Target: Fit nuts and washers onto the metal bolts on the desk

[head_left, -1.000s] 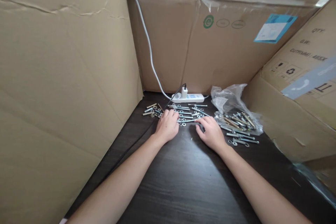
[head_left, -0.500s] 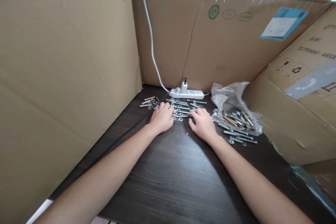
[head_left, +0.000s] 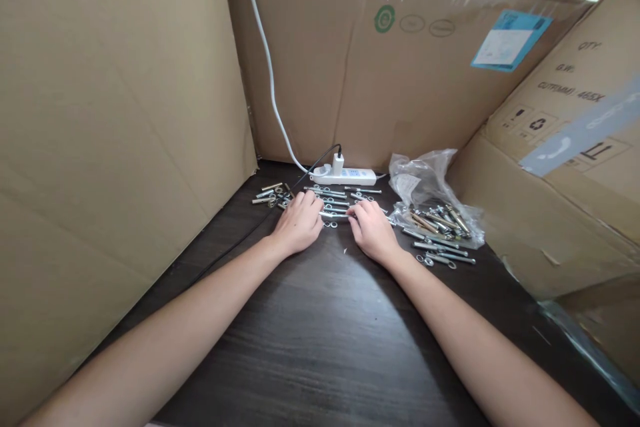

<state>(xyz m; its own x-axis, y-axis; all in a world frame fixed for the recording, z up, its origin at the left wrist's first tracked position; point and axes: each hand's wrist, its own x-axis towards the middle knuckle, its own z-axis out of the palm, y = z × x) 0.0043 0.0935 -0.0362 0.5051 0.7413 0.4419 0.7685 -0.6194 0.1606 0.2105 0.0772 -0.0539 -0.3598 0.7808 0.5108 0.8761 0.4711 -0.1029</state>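
Note:
A slim metal bolt [head_left: 336,215] spans the gap between my hands, low over the dark table. My left hand [head_left: 299,221] has its fingers closed at the bolt's left end. At the other end, the thumb and fingertips of my right hand [head_left: 371,230] pinch it. Beyond it, several more bolts [head_left: 334,203] lie in rows with washers between them. Two washers [head_left: 333,225] rest just on the near side of the held bolt. Both hands partly cover the rows.
Metal sleeves [head_left: 263,194] lie loose at the left, near a black cable [head_left: 235,250]. A white power strip [head_left: 345,177] stands behind. At right, a clear plastic bag [head_left: 420,177] holds bolts, with more beside it. Cardboard boxes [head_left: 310,47] wall in the table [head_left: 300,333].
The camera view has shifted, so the scene sits further left. My hands stay over the front of the rows, and the bolt between them now shows more clearly.

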